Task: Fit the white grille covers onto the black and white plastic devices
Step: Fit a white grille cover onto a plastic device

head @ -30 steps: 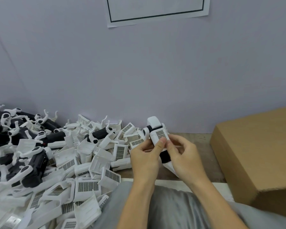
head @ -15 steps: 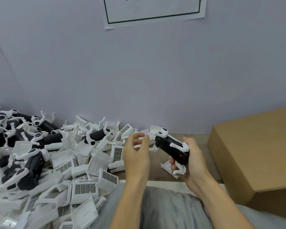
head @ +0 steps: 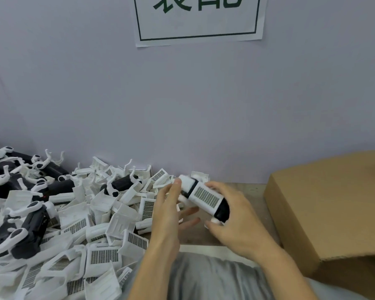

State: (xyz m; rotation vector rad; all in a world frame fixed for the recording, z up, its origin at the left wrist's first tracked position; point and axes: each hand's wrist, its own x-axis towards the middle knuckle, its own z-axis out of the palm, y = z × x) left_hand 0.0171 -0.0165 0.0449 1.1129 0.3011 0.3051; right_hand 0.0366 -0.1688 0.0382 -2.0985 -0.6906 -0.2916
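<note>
1. The right hand [head: 236, 221] curls round the lower end of a device [head: 206, 199], thumb over its top edge and fingers beneath its black end.
2. The left hand [head: 169, 210] has its fingers straight and spread; its thumb tip touches the device's white upper end, and it grips nothing.
3. The device is held tilted above the desk [head: 250, 191], upper end to the left; a grille cover [head: 206, 198] sits on its upward face.
4. A pile of loose covers [head: 100, 245] lies left of the hands, touching the wall [head: 182, 115].
5. More devices [head: 28, 230] lie along the pile's left side.
6. A cardboard box [head: 333, 204] stands to the right.
7. A paper sign [head: 198, 18] hangs on the wall.
</note>
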